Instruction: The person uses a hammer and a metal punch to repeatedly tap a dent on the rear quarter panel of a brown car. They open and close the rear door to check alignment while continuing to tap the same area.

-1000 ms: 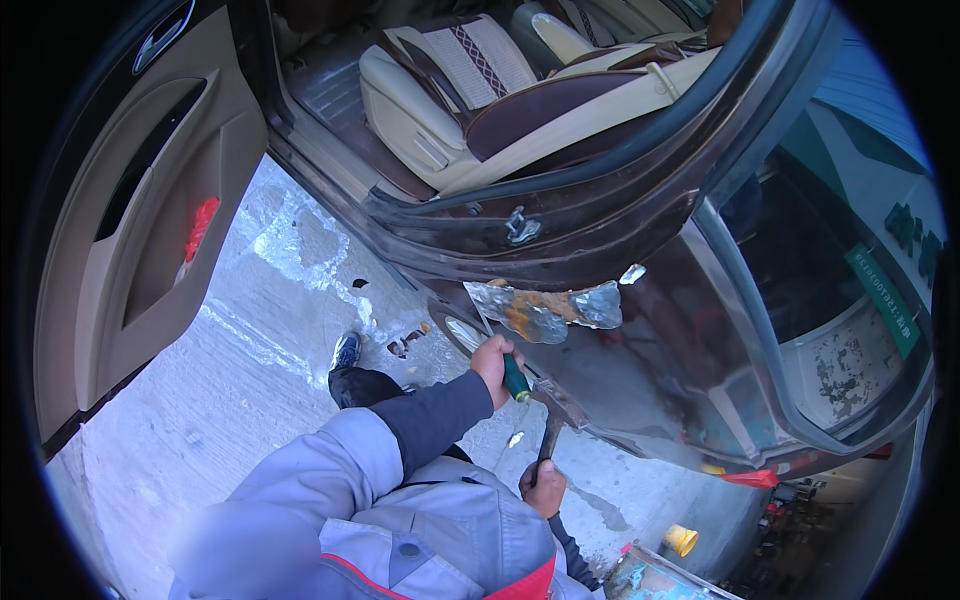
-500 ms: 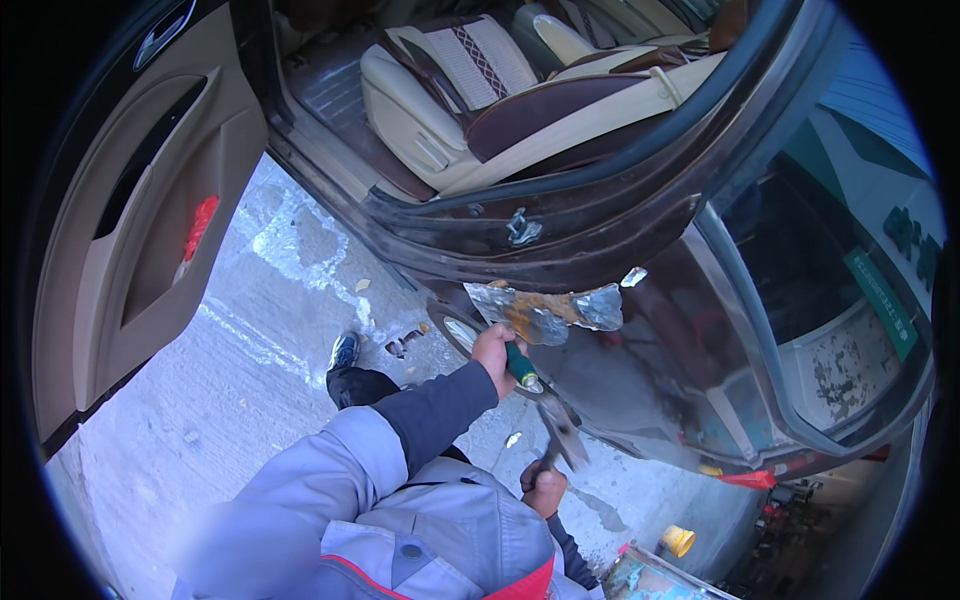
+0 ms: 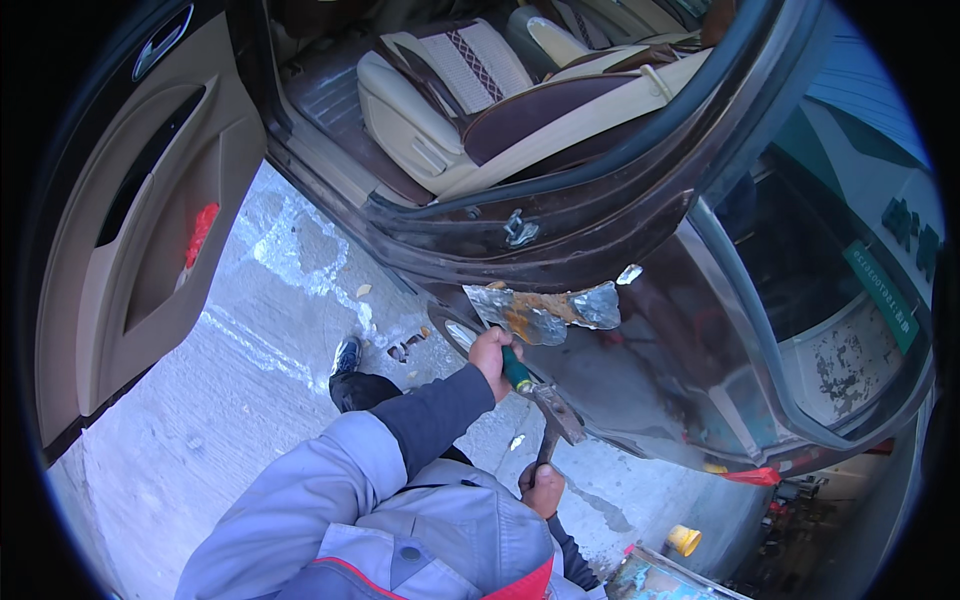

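Note:
My left hand (image 3: 494, 362) is closed around a green-handled tool (image 3: 516, 370), its metal-capped end showing toward the lower right. My fingers and the car hide the tool's other end, so its kind is unclear. With my right hand (image 3: 543, 489) I grip a hammer (image 3: 558, 415) by its shaft, its head up against or very close to the tool's capped end. Just beyond my left hand, a torn, bent piece of sheet metal (image 3: 545, 312), rust-stained and silvery, sticks out at the brown car's rear fender (image 3: 640, 375), above the wheel arch.
The open car door (image 3: 150, 230) stands at the left, a red item (image 3: 202, 232) in its pocket. A beige and brown seat (image 3: 470, 90) lies beyond the sill, with a door latch striker (image 3: 520, 229) on the frame. A yellow cup (image 3: 684, 540) is at the lower right; debris (image 3: 408, 347) lies on the concrete.
The hammer head has moved up and left, from apart and blurred to the capped end of the green-handled tool. My left hand has hardly moved.

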`<action>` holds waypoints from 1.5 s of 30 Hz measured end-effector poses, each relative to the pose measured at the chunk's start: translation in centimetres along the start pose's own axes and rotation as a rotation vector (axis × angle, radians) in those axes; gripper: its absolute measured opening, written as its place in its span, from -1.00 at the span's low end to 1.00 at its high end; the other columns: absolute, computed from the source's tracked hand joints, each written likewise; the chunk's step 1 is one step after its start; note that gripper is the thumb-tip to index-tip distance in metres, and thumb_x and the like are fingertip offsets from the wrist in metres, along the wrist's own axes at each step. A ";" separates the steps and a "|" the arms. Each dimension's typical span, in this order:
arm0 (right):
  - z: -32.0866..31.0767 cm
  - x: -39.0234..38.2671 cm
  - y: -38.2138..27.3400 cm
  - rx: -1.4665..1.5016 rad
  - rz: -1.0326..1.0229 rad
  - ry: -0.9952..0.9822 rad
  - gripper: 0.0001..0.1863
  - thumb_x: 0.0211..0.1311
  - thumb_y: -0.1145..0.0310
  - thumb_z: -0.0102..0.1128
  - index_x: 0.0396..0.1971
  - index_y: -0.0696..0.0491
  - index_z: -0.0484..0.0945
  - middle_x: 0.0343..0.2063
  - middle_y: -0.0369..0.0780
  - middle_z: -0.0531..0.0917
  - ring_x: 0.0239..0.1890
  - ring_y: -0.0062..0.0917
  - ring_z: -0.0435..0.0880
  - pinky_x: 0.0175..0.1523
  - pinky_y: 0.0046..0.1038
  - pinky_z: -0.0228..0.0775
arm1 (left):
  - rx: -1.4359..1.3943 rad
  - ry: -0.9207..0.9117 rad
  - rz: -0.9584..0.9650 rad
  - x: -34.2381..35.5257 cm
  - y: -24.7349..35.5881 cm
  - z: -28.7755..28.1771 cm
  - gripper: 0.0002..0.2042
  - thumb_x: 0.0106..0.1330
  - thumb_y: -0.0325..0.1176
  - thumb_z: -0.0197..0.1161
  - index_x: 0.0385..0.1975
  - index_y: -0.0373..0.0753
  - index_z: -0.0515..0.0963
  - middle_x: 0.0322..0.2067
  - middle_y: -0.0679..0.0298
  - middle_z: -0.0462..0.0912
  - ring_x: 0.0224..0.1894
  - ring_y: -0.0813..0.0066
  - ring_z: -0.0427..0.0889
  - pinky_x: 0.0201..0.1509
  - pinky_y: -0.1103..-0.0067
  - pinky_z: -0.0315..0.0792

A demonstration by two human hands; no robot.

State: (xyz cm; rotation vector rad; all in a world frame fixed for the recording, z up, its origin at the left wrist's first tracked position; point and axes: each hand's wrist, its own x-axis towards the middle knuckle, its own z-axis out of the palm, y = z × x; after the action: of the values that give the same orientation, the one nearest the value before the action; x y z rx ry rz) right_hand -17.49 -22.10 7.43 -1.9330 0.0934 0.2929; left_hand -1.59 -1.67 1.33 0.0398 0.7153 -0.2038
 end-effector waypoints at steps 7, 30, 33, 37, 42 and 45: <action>0.2 0.2 -0.1 0.058 -0.005 0.033 -0.22 0.42 -0.33 -0.07 -0.68 0.12 0.42 -0.76 -0.33 0.41 -0.71 -0.67 0.31 -0.58 -0.49 0.04 | 0.058 -0.093 -0.009 -3.7 -0.1 2.0 -0.91 0.16 -0.33 0.08 -0.38 -0.12 0.36 -0.56 0.26 0.41 -0.52 0.35 0.38 -0.38 0.40 0.34; 6.0 1.3 -8.1 0.128 -0.043 0.057 -0.19 0.37 -0.40 -0.05 -0.66 0.14 0.43 -0.77 -0.34 0.42 -0.72 -0.68 0.33 -0.61 -0.52 0.07 | 0.227 -0.020 -0.253 -6.8 6.5 5.9 -0.89 0.28 -0.33 0.13 -0.31 -0.20 0.39 -0.53 0.26 0.43 -0.45 0.46 0.44 -0.34 0.55 0.38; 6.9 0.9 -9.8 0.052 -0.067 0.066 -0.19 0.37 -0.41 -0.05 -0.66 0.14 0.44 -0.77 -0.34 0.42 -0.72 -0.67 0.34 -0.60 -0.50 0.08 | 0.271 -0.138 -0.354 -6.2 7.8 5.3 -0.87 0.30 -0.29 0.12 -0.37 -0.20 0.41 -0.54 0.27 0.45 -0.51 0.47 0.43 -0.41 0.57 0.37; 7.5 0.2 -11.8 -0.083 -0.079 0.065 -0.20 0.39 -0.38 -0.06 -0.62 0.16 0.49 -0.76 -0.32 0.45 -0.69 -0.62 0.42 -0.56 -0.46 0.21 | 0.298 -0.199 -0.435 -5.7 8.6 5.1 -0.80 0.33 -0.24 0.11 -0.46 -0.21 0.45 -0.56 0.30 0.48 -0.64 0.49 0.38 -0.58 0.61 0.29; 8.1 -0.4 -12.9 -0.211 -0.132 0.099 -0.24 0.41 -0.32 -0.06 -0.57 0.17 0.55 -0.73 -0.28 0.50 -0.64 -0.56 0.51 -0.49 -0.41 0.32 | 0.261 -0.107 -0.417 -6.1 9.0 6.3 -0.79 0.33 -0.25 0.11 -0.48 -0.23 0.48 -0.58 0.30 0.48 -0.70 0.55 0.31 -0.66 0.63 0.18; 8.3 -0.6 -12.9 -0.216 -0.093 0.106 -0.24 0.41 -0.31 -0.06 -0.58 0.16 0.56 -0.73 -0.28 0.51 -0.64 -0.56 0.52 -0.49 -0.41 0.32 | 0.272 -0.102 -0.431 -6.5 9.5 6.8 -0.79 0.33 -0.25 0.12 -0.49 -0.24 0.48 -0.59 0.30 0.47 -0.71 0.56 0.28 -0.67 0.62 0.16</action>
State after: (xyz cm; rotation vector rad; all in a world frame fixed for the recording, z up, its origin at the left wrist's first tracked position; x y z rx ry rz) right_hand -16.80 -9.68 16.41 -2.1602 0.0422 0.1431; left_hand -0.03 8.01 10.42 0.1338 0.5837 -0.7105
